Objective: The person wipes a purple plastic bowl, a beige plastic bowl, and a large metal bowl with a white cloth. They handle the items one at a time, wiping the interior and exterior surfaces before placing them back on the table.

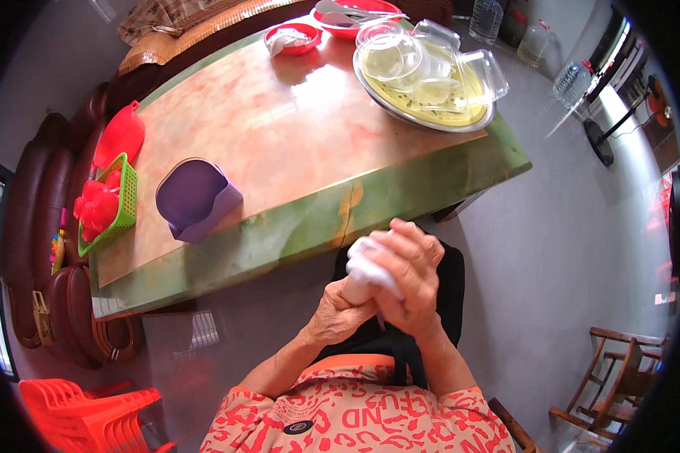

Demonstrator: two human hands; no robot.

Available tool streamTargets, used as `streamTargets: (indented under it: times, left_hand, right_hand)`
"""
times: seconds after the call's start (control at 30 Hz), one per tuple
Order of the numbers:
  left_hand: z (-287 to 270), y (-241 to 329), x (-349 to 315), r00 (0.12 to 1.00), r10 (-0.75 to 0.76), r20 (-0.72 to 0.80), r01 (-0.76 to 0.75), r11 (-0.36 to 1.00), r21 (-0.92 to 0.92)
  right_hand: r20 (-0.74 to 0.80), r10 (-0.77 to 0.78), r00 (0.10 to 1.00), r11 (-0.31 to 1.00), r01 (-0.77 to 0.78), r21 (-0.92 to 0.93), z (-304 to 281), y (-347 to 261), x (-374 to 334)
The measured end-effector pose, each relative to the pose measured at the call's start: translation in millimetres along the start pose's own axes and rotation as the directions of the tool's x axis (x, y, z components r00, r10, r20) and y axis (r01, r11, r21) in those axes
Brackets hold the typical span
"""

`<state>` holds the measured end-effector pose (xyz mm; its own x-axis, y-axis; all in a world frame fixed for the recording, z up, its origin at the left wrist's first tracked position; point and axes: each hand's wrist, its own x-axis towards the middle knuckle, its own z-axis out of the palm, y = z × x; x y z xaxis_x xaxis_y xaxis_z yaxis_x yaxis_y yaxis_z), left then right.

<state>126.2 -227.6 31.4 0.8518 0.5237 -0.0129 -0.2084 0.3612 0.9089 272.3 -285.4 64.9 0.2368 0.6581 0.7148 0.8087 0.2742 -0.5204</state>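
Note:
In front of my body, past the table's near edge, my two hands are pressed together around a crumpled white tissue (373,270). My right hand (414,273) is closed over it from the right, fingers bent and pointing up. My left hand (335,311) comes in from the lower left, its fingers partly hidden beneath the tissue and my right hand. The tissue looks slightly blurred, and its far side is covered. Nearest to the hands is the table (310,226), with a green marbled border and a pinkish top.
On the table stand a purple container (196,200), a green basket (128,200) of red items, and a large bowl (427,124) stacked with clear plastic containers. Red bowls (302,45) sit at the far edge. Red stools (91,415) and a wooden chair (612,385) flank me.

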Motion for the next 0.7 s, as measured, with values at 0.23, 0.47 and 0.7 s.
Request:
streamTargets:
  times: [0.23,0.47,0.7]
  left_hand:
    - [5.9,-0.8,0.9,0.993,-0.021,-0.12,0.026,0.999,0.043]
    - [-5.5,-8.7,-5.1,0.994,0.044,-0.105,-0.044,0.999,0.001]
    - [7.9,5.9,6.5,0.991,0.002,-0.135,-0.01,0.998,-0.057]
  right_hand:
    - [-0.122,0.206,0.971,0.974,-0.191,0.122,6.8,10.1,-10.0]
    - [0.06,-0.024,0.998,0.998,0.027,-0.051,9.2,-18.5,-11.5]
    - [-0.137,0.325,0.936,0.921,-0.28,0.271,11.7,15.6,-10.2]
